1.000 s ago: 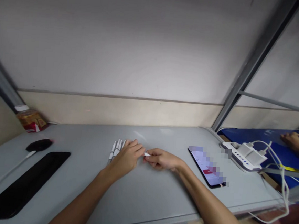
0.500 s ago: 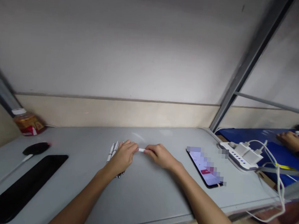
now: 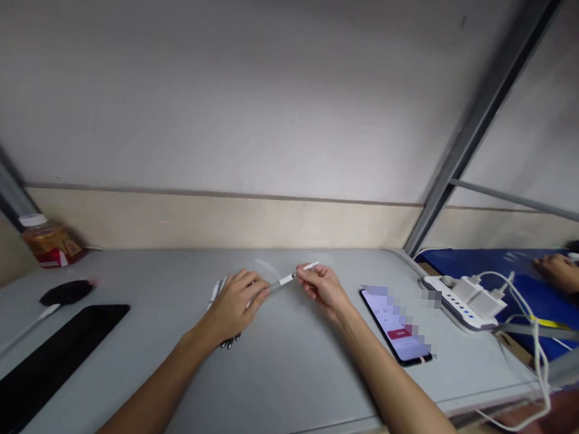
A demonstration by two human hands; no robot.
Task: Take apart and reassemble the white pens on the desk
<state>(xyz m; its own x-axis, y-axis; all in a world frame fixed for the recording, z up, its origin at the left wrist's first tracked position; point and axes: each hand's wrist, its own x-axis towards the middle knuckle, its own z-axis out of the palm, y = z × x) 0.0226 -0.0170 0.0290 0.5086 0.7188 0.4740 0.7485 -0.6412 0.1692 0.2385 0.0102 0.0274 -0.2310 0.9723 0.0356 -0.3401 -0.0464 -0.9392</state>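
A slim white pen [image 3: 287, 280] slants up to the right between my two hands, just above the grey desk [image 3: 277, 370]. The fingers of my right hand [image 3: 324, 289] pinch its upper end, and a white tip sticks out beyond them. At the lower end, the thumb and fingers of my left hand [image 3: 239, 301] close on the pen. Beneath that same hand lies a group of several white pens [image 3: 217, 289], mostly covered, with dark tips showing below the palm. Whether the held pen is one piece or two is unclear.
Right of my hands lies a lit phone [image 3: 396, 326], with a white power strip [image 3: 457, 307] and looping cables beyond. At left are a bottle [image 3: 53, 244], a black oval object [image 3: 67, 292] with a cable and a long black object [image 3: 52, 365]. Another person's hands [image 3: 566, 272] are at far right.
My right hand has shifted up and right and turned palm inward, and more of the pen shows between my hands. My left hand has stayed nearly in place over the pens.
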